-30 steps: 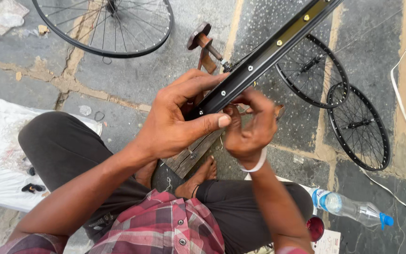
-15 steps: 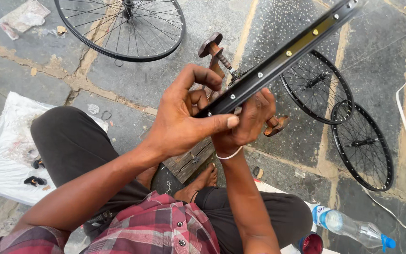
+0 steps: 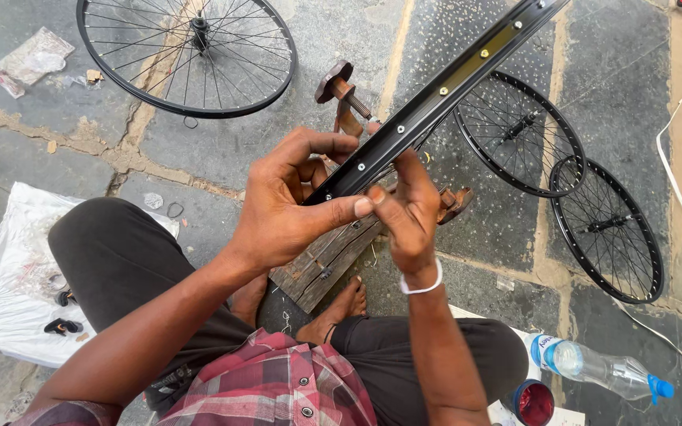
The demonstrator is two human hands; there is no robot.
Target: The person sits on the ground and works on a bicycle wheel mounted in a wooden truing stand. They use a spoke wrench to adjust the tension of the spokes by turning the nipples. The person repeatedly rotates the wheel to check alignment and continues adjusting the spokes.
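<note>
Fingers first: your left hand (image 3: 290, 213) is wrapped around the near end of the black rim (image 3: 436, 99), thumb laid along its lower edge, other fingers curled over the top; grip is firm; your right hand (image 3: 408, 217) has its fingertips pinched together right at the rim's underside, touching your left thumb tip; whatever they pinch is too small to make out. Rim runs diagonally from your hands up to the top right, held off the ground, row of small nipple holes and a yellowish strip on its inner face. Just below your hands: wooden block (image 3: 329, 256) with a rusty threaded stand (image 3: 345, 95) behind it. Spoked wheel (image 3: 187, 55) lies top left; two smaller spoked wheels (image 3: 518, 130) overlap at right; plastic bottle (image 3: 593, 367) and red tin (image 3: 534, 402) by your right knee; white sheet (image 3: 5, 276) at left.
</note>
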